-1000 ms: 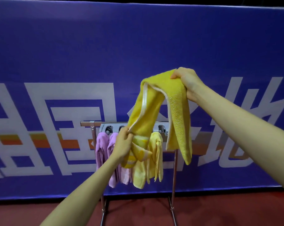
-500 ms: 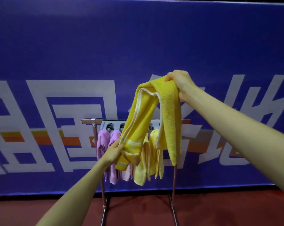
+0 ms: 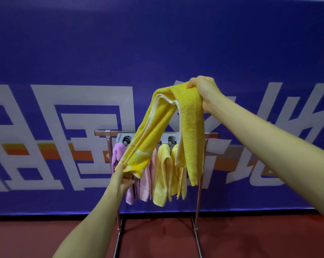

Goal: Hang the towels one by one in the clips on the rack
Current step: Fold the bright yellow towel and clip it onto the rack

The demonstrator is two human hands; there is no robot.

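While the right hand (image 3: 204, 91) grips the top of a bright yellow towel (image 3: 164, 131) and lifts it high, the left hand (image 3: 123, 176) pinches one lower corner, stretching the cloth at a slant in front of a metal rack (image 3: 199, 198). This towel is thick terry, folded lengthwise over the raised fist so that two lengths hang down: a longer one running down and left to the lower hand, and a shorter one dropping straight at the right. A pale cream hem edges its long side, and a smooth woven band crosses it near the lower end. It is held in the air, touching no clip. Behind it, a grey strip of clips (image 3: 171, 140) is fixed under the rack's top bar, and four smaller towels already hang there side by side: a purple towel (image 3: 118, 153) at the left, a pink towel (image 3: 148, 183) beside it, then a pale yellow towel (image 3: 163, 174) and another yellow towel (image 3: 181, 183), partly hidden by the raised cloth. The rack stands on a dark red floor (image 3: 250, 239) before a blue banner (image 3: 157, 43) with large white characters and an orange stripe.
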